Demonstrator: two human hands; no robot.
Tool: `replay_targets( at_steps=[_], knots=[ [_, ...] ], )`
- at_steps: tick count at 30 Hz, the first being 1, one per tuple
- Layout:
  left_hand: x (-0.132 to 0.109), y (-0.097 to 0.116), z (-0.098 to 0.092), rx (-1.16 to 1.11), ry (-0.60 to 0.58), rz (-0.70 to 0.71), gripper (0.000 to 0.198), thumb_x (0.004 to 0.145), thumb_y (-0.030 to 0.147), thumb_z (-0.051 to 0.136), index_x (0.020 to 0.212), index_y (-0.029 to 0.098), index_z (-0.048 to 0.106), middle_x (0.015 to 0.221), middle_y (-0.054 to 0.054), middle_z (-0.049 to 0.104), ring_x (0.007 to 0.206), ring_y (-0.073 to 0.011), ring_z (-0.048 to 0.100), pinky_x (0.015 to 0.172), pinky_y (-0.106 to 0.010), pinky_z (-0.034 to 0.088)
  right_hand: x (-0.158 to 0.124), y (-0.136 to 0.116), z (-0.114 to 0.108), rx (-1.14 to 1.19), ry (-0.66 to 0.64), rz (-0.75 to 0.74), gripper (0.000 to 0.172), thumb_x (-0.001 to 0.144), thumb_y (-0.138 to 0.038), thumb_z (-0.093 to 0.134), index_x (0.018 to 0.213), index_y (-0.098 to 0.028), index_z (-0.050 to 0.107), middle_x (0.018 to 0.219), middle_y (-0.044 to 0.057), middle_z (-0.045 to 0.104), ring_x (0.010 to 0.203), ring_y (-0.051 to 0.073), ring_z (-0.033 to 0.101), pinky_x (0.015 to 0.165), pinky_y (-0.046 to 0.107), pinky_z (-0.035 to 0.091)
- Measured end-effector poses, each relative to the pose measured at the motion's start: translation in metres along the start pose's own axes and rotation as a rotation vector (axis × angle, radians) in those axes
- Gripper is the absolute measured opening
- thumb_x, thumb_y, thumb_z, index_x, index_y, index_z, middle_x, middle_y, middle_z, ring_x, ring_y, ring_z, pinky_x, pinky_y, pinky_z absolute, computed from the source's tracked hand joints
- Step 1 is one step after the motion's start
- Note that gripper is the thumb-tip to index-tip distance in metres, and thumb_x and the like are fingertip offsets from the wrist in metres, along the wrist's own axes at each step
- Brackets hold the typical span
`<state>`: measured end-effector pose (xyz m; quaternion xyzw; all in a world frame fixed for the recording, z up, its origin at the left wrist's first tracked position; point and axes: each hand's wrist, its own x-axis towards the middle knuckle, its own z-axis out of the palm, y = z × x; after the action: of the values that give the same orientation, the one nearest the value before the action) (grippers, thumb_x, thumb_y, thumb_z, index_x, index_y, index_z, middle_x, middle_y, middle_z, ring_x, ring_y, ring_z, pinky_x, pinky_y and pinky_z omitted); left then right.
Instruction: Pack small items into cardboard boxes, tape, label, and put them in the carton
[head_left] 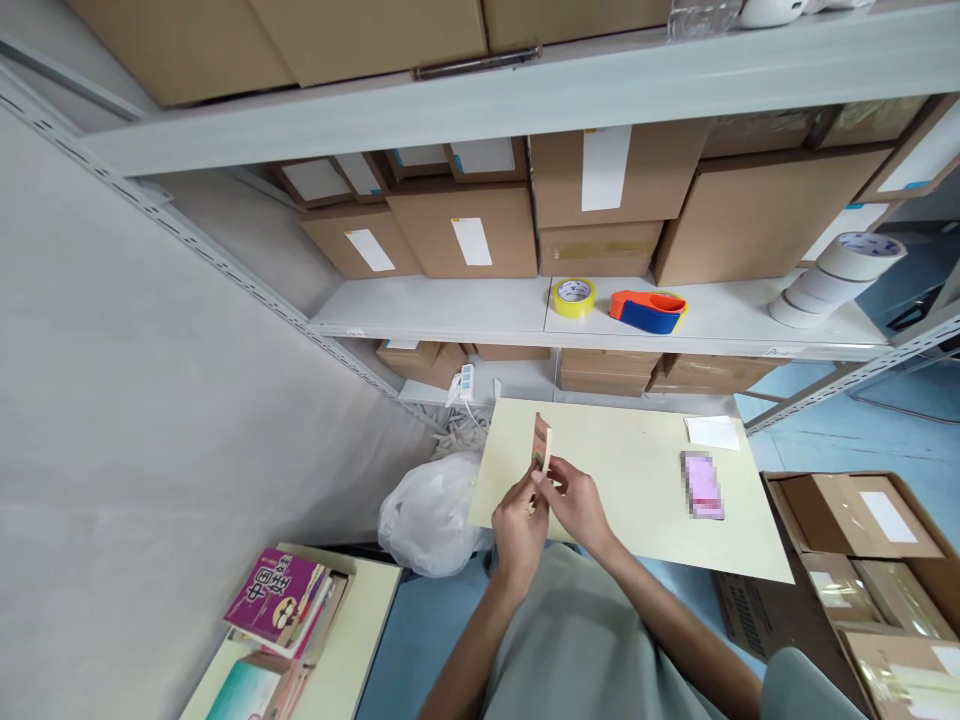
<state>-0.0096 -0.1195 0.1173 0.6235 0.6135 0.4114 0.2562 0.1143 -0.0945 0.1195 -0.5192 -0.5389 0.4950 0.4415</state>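
Above the left part of the pale yellow table [622, 470], my left hand [517, 530] is closed around the lower end of a small reddish-brown printed paper stack [541, 440] with a cream edge. It stands upright out of my fingers and looks like folded banknotes, though its exact kind is unclear. My right hand [576, 500] pinches the same stack from the right side, low down, with the thumb and fingers together. My hands hide its bottom end. A pink, blurred-out item [703, 485] and a white sheet of paper [712, 432] lie at the table's right.
Beyond the table, a shelf [450, 305] bears yellow tape [574, 297], an orange and blue tape dispenser [649, 311], white rolls [836, 280] and cardboard boxes [465, 230]. A plastic bag [431, 515] sits left, books [277, 600] lower left, and an open carton [787, 520] right.
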Motion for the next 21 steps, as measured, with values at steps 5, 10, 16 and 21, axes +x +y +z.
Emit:
replay_targets(
  at_steps=[5, 10, 16, 21],
  knots=[
    [-0.003, -0.015, 0.001, -0.169, -0.097, -0.051, 0.041, 0.098, 0.037, 0.069, 0.136, 0.025, 0.076, 0.136, -0.013, 0.077, 0.113, -0.0271, 0.078, 0.092, -0.039, 0.067, 0.015, 0.023, -0.018, -0.016, 0.018, -0.005, 0.052, 0.100, -0.071, 0.056, 0.080, -0.024, 0.063, 0.066, 0.001, 0.064, 0.058, 0.018, 0.058, 0.056, 0.028, 0.046],
    [0.013, -0.043, -0.032, -0.357, 0.034, -0.379, 0.059, 0.084, 0.055, 0.084, 0.131, 0.019, 0.077, 0.132, -0.018, 0.077, 0.110, -0.0284, 0.075, 0.077, -0.033, 0.062, 0.017, 0.030, -0.030, 0.191, -0.136, 0.044, 0.057, 0.095, -0.076, 0.064, 0.074, -0.023, 0.061, 0.057, -0.003, 0.056, 0.055, 0.015, 0.051, 0.058, 0.027, 0.045],
    [0.008, -0.049, -0.054, -0.674, -0.073, -0.563, 0.058, 0.069, 0.055, 0.094, 0.111, 0.016, 0.085, 0.092, -0.008, 0.080, 0.067, -0.0126, 0.057, 0.057, -0.024, 0.039, 0.008, 0.022, -0.028, 0.320, -0.241, 0.117, 0.049, 0.092, -0.071, 0.074, 0.096, -0.022, 0.073, 0.065, -0.002, 0.063, 0.067, 0.020, 0.062, 0.073, 0.033, 0.054],
    [0.000, -0.040, -0.061, -0.667, -0.045, -0.556, 0.050, 0.071, 0.052, 0.093, 0.107, 0.018, 0.087, 0.094, -0.008, 0.081, 0.065, -0.0113, 0.052, 0.055, -0.023, 0.035, 0.011, 0.027, -0.021, 0.317, -0.270, 0.143, 0.058, 0.087, -0.076, 0.077, 0.106, -0.022, 0.067, 0.063, -0.004, 0.064, 0.057, 0.017, 0.057, 0.065, 0.031, 0.049]
  ],
)
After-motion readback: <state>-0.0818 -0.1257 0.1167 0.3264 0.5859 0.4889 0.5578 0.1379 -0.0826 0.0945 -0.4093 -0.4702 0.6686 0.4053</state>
